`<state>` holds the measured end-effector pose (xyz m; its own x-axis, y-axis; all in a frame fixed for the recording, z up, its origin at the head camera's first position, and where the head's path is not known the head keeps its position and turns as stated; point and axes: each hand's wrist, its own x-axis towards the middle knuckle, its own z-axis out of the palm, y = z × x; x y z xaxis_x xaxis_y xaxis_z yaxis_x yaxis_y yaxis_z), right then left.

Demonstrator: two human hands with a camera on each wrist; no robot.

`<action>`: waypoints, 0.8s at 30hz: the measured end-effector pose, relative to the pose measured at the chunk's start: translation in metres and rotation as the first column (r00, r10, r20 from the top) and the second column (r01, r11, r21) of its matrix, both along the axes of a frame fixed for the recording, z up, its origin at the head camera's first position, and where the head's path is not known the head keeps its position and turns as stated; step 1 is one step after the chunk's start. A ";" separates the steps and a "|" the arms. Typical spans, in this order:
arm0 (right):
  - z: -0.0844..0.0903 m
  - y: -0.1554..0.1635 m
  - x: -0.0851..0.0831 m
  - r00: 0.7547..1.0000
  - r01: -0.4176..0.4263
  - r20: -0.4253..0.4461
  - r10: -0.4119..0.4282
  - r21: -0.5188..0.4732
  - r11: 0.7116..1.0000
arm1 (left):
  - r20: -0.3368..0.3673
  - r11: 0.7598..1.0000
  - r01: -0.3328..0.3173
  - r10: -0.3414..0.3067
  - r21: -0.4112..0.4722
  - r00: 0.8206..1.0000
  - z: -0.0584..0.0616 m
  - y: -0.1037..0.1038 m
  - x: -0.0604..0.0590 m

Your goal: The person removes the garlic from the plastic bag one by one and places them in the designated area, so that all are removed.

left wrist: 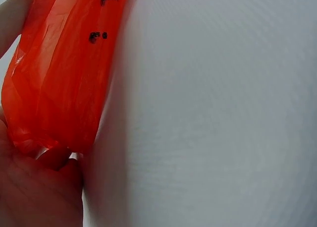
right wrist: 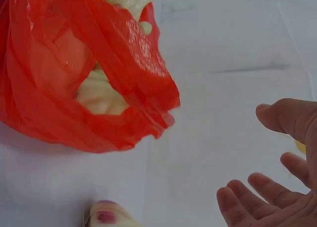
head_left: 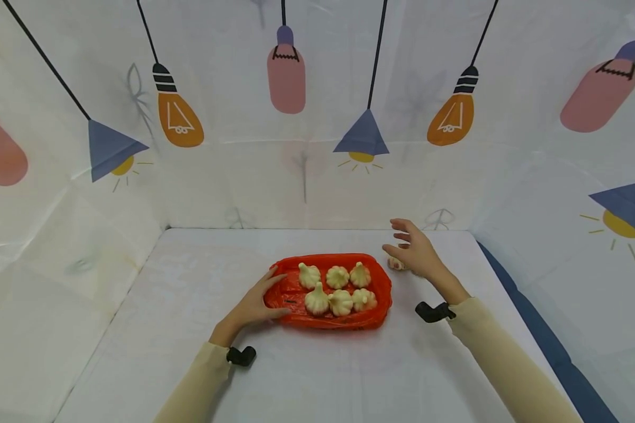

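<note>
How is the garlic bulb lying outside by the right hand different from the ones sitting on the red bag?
The loose garlic bulb lies alone on the white table, under the open right hand; the six bulbs on the red bag sit grouped in two rows. The loose one shows a purplish patch in the right wrist view; the grouped ones look plain cream. The left hand holds the bag's edge, not the loose bulb. All appear to be whole garlic bulbs.

A staged recording booth, not a lived-in room: white cloth (head_left: 307, 188) printed with cartoon lamps and bulbs hangs as walls on three sides, and the counter (head_left: 317, 370) is draped in plain white sheeting.
</note>
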<state>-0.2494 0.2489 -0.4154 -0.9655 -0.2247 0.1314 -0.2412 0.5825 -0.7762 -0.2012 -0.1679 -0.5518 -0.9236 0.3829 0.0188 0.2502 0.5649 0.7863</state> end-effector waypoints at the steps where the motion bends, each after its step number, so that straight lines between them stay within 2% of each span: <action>1: 0.001 -0.006 0.000 1.000 -0.021 0.004 0.021 0.013 1.000 | 0.000 1.000 -0.002 0.002 0.000 1.000 0.000 0.000 0.000; 9: -0.002 -0.041 -0.004 0.985 -0.174 0.033 0.171 0.127 0.977 | -0.012 1.000 0.004 -0.004 -0.004 1.000 0.002 0.001 0.000; 16: -0.001 -0.060 -0.011 0.965 -0.261 0.030 0.259 0.142 0.955 | -0.008 1.000 0.000 0.000 0.004 1.000 0.001 0.002 0.000; 24: -0.001 -0.081 -0.016 0.941 -0.337 0.096 0.326 0.151 0.929 | -0.012 1.000 -0.008 0.008 0.004 1.000 0.000 0.000 0.001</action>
<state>-0.2658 0.1683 -0.4166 -0.8377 -0.5462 0.0026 -0.3923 0.5983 -0.6986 -0.2003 -0.1675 -0.5521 -0.9265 0.3750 0.0315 0.2548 0.5635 0.7858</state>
